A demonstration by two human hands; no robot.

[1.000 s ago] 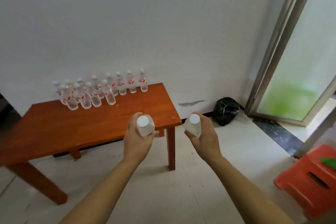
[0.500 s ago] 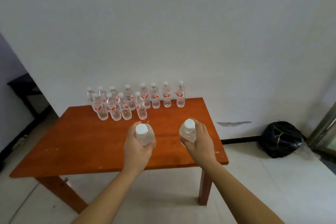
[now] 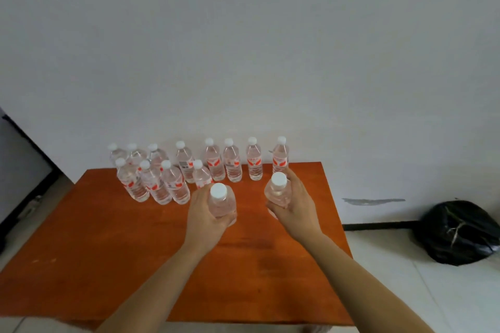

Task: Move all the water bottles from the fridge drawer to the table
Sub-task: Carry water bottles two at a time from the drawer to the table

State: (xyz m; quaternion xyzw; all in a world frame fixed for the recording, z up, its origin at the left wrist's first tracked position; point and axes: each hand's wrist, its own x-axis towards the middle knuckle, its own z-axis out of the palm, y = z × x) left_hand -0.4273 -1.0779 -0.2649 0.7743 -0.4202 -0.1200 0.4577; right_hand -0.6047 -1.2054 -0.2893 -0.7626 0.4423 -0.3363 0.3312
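My left hand grips a clear water bottle with a white cap, held upright over the middle of the orange-brown wooden table. My right hand grips a second water bottle the same way, a little further right and back. Several more bottles with white caps and red labels stand in two rows along the table's far edge by the wall. The bottle in my left hand is just in front of the nearest front-row bottle. The fridge drawer is not in view.
A white wall rises right behind the table. A black plastic bag lies on the light tiled floor to the right. A dark object stands at the far left edge.
I have come closer to the table. Both hands with their bottles have moved forward over the tabletop, nearer the standing rows. The door and red stool have left the view.
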